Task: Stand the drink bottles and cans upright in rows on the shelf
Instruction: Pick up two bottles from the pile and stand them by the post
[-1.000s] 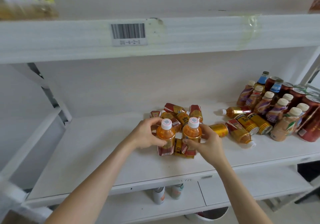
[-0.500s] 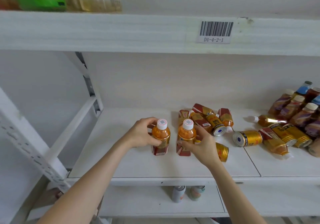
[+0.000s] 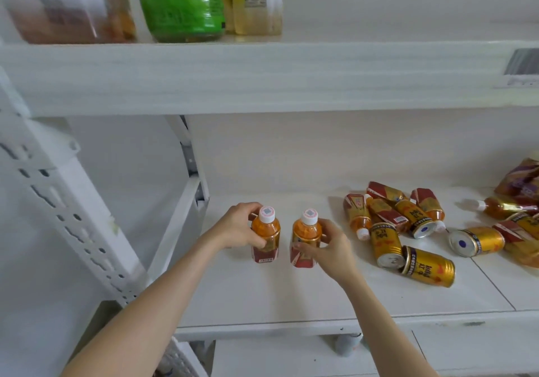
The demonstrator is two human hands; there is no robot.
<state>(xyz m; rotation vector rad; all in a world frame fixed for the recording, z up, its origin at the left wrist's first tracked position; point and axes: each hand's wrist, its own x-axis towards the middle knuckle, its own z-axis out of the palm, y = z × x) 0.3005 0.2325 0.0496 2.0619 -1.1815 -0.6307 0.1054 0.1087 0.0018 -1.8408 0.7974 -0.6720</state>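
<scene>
Glossy metal cans (image 3: 428, 266); matt white shelf (image 3: 262, 298).

Both forearms are bare to the frame edge, no sleeves; hands (image 3: 239, 227) without gloves, rings or watch

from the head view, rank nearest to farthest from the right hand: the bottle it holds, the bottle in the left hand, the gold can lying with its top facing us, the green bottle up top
1. Bottle in the right hand: touching.
2. Bottle in the left hand: just left.
3. Gold can lying on its side: right.
4. Green bottle: upper shelf, farthest.
</scene>
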